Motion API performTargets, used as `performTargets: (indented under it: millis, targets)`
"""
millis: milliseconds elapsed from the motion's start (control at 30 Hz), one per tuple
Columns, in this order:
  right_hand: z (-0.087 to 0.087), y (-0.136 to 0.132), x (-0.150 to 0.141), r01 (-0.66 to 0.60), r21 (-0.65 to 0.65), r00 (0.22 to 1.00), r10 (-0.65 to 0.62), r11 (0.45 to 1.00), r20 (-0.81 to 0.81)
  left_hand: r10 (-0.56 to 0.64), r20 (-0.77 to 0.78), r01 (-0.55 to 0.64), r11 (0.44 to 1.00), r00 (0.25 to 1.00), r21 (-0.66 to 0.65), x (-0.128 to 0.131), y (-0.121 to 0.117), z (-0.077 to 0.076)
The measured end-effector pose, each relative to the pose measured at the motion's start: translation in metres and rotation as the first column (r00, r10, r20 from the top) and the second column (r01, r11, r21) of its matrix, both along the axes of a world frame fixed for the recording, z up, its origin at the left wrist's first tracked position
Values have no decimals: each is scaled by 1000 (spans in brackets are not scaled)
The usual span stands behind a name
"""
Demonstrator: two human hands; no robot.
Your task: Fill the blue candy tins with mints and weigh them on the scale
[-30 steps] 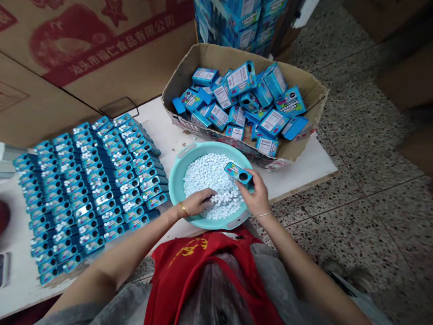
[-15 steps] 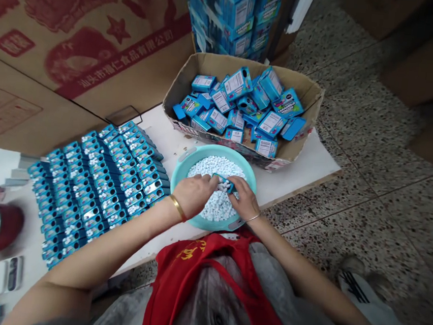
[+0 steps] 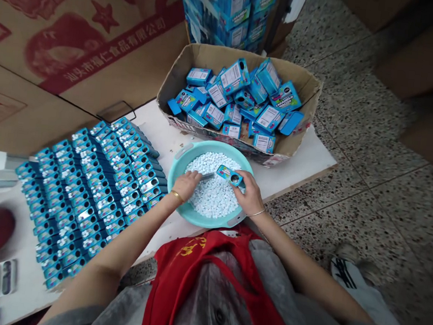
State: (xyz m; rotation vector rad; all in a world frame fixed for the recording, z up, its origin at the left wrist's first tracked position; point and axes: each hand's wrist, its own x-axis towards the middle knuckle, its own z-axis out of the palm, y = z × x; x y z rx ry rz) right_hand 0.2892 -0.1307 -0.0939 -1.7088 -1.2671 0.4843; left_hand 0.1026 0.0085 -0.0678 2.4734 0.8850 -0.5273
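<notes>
In the head view, my right hand (image 3: pixel 250 196) grips a small blue candy box (image 3: pixel 227 174) by its right end. The box's top, with a dark round hole, faces up. My left hand (image 3: pixel 187 184) is closed around the end of a thin grey metal scoop (image 3: pixel 208 176), whose tip points toward the box; its full shape is unclear. Both hands are over a turquoise basin (image 3: pixel 177 166) holding many small white candies (image 3: pixel 215 200). The scoop and the box appear slightly apart.
Slanted rows of upright blue boxes (image 3: pixel 94 191) stand left of the basin. Behind it, an open carton (image 3: pixel 299 134) holds loose blue boxes. Wrapped stacks of boxes (image 3: pixel 234 16) and a large printed carton (image 3: pixel 107 65) rise at the back. A red tub (image 3: pixel 1 231) sits far left.
My left hand has moved left, away from the box, drawing the scoop with it. My right hand still holds the box, now with its top in plain sight. The view has shifted slightly.
</notes>
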Motion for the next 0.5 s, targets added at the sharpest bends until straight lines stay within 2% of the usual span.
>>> performTargets:
  millis: [33,100,167,233,367,433,500]
  targets:
    - [0,0,1,10,-1,1000,-10,1000,0,-17,19,18,999,1000,-43,1,-8,-15]
    - [0,1,3,23,-7,1000,-23,1000,-1,-53,73,62,990,996,-126,6,-30,-35]
    - [-1,1,4,33,-17,999,-33,999,-7,-71,143,100,973,987,-209,10,-50,-45]
    - [-2,2,5,49,-20,999,-49,999,-18,-64,210,123,952,976,-282,11,-62,-47]
    - [-5,4,7,72,-12,996,-73,997,-48,-18,309,144,909,951,-392,-3,-53,-37]
    - [-5,5,8,75,-11,996,-76,997,-55,13,357,151,892,934,-427,-13,-39,-23]
    - [-5,6,8,63,-11,997,-64,998,-51,55,421,154,882,905,-446,-21,-25,-1]
